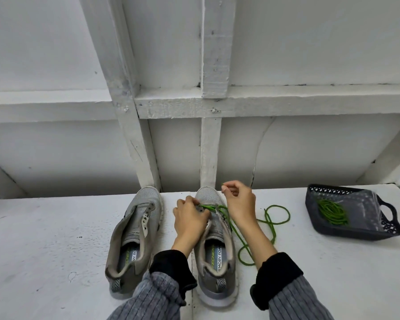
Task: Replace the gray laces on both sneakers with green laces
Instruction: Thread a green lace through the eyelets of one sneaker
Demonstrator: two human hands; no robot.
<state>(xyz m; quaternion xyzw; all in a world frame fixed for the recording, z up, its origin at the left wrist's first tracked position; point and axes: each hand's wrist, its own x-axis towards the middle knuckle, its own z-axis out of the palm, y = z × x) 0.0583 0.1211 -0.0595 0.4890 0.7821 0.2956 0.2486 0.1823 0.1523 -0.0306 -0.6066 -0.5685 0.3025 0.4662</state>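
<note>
So far, neither of the two grey mesh sneakers carries a gray lace, so the removal appears done, and the relacing has only begun. Both sneakers stand side by side against the far edge of the white painted surface, toes toward the white wooden wall. The left grey mesh sneaker (pixel 134 239) has bare eyelets and no lace at all. The right grey mesh sneaker (pixel 214 245) has one bright green round cord lace (pixel 267 224) crossing its lowest eyelets near the toe; the rest of that lace trails in loose loops on the surface just beside the shoe.

The left hand (pixel 189 218) rests on the right sneaker's eyelet row, fingers curled and pinching the lace there. The right hand (pixel 239 204) is raised above the toe, thumb and forefinger pinching the lace's other end.

Near the right edge sits one dark plastic basket with handles (pixel 379 229), holding one coiled second green lace (pixel 331 212), likely for the left sneaker.

Count: two sneakers, two green laces, one basket, two hands.
</note>
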